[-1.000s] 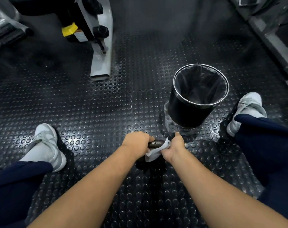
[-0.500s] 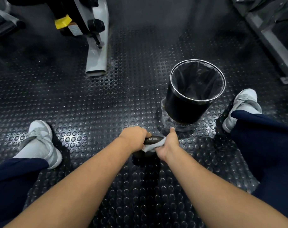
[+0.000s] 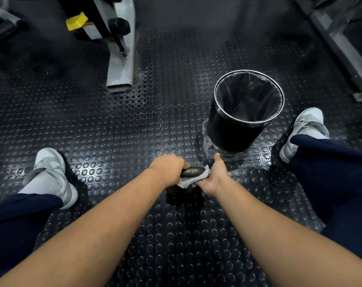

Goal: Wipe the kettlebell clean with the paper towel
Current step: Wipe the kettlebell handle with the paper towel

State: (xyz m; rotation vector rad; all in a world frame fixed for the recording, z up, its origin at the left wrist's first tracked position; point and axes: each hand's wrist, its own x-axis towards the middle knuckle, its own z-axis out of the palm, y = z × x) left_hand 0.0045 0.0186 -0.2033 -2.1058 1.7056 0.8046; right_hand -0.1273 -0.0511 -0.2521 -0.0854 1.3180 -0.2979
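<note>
A black kettlebell (image 3: 191,171) stands on the studded rubber floor between my feet, only its handle and a dark part of its body showing. My left hand (image 3: 167,168) is closed around the left end of the handle. My right hand (image 3: 214,177) presses a white paper towel (image 3: 193,180) against the right end and underside of the handle. The kettlebell's body is mostly hidden under my hands and in shadow.
A black bin (image 3: 244,112) with a dark liner and metal rim stands just beyond my right hand. My grey shoes rest at left (image 3: 51,175) and right (image 3: 302,129). A gym machine's grey foot (image 3: 121,65) lies far left; a metal frame (image 3: 341,50) runs along the far right.
The paper towel has shifted along the handle under my right hand, and my right thumb now points up. The view has tilted slightly; my left hand keeps its hold.
</note>
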